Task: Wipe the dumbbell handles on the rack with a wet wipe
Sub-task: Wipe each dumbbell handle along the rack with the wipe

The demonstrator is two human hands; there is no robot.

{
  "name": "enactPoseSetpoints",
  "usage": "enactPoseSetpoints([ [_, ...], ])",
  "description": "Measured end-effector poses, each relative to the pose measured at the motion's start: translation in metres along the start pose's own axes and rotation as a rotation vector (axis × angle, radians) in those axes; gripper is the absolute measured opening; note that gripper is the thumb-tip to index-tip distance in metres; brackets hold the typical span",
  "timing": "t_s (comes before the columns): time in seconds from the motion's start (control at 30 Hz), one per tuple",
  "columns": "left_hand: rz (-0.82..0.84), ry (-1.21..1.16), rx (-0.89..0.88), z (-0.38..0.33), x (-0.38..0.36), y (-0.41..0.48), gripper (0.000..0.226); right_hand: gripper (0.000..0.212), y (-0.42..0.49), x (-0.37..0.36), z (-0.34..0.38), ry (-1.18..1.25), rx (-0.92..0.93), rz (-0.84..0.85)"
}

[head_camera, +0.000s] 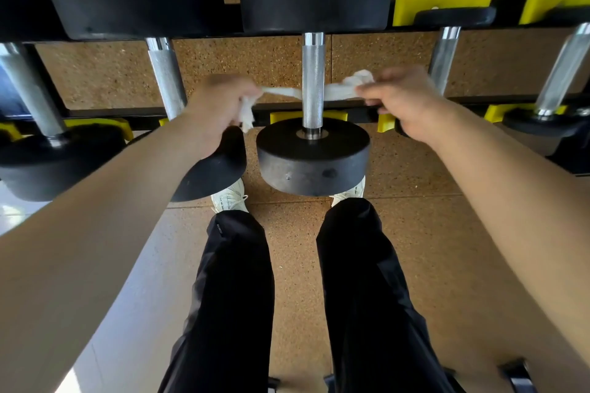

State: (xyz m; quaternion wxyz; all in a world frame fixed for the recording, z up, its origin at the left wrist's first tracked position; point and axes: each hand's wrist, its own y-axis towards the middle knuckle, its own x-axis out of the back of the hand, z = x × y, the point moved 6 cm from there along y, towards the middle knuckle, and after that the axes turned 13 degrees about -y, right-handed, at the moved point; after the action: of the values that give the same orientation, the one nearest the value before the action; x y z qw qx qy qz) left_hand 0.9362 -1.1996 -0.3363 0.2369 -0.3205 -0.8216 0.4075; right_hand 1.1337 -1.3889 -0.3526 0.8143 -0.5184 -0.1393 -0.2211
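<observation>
A black dumbbell with a knurled chrome handle (313,73) lies on the rack straight ahead, its near head (313,159) toward me. A white wet wipe (338,91) is stretched behind the handle, passing around its far side. My left hand (220,105) grips the wipe's left end, with a loose tail hanging below the fist. My right hand (402,99) pinches the bunched right end. Both hands are blurred.
More dumbbells lie on either side: one handle (166,73) at the left, another (445,54) at the right. The black rack rail (351,115) carries yellow cradles (440,3). Below are speckled brown floor, my black trousers and white shoes.
</observation>
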Motion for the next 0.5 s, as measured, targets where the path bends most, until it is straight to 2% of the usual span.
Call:
enactPoseSetpoints([
  [0.07, -0.065, -0.26, -0.027, -0.007, 0.013, -0.002, 0.011, 0.007, 0.001, -0.019, 0.015, 0.013, 0.027, 0.041],
  [0.17, -0.113, -0.385, -0.009, -0.011, 0.019, 0.001, 0.021, 0.007, 0.004, -0.022, 0.029, 0.108, 0.023, -0.015],
  [0.27, -0.108, -0.413, 0.025, -0.015, 0.003, 0.007, 0.026, 0.017, 0.007, 0.003, 0.021, 0.692, -0.169, -0.111],
  [0.33, -0.078, -0.552, 0.116, -0.012, -0.008, 0.008, 0.032, 0.021, 0.006, 0.007, 0.015, 0.972, -0.265, -0.11],
  [0.4, -0.05, -0.835, 0.185, -0.007, -0.011, 0.009, 0.037, 0.022, 0.002, -0.005, 0.017, 1.034, -0.306, -0.037],
  [0.5, -0.046, -1.119, 0.169, -0.004, -0.002, 0.006, 0.017, 0.022, -0.002, -0.029, 0.035, 1.04, -0.306, 0.113],
])
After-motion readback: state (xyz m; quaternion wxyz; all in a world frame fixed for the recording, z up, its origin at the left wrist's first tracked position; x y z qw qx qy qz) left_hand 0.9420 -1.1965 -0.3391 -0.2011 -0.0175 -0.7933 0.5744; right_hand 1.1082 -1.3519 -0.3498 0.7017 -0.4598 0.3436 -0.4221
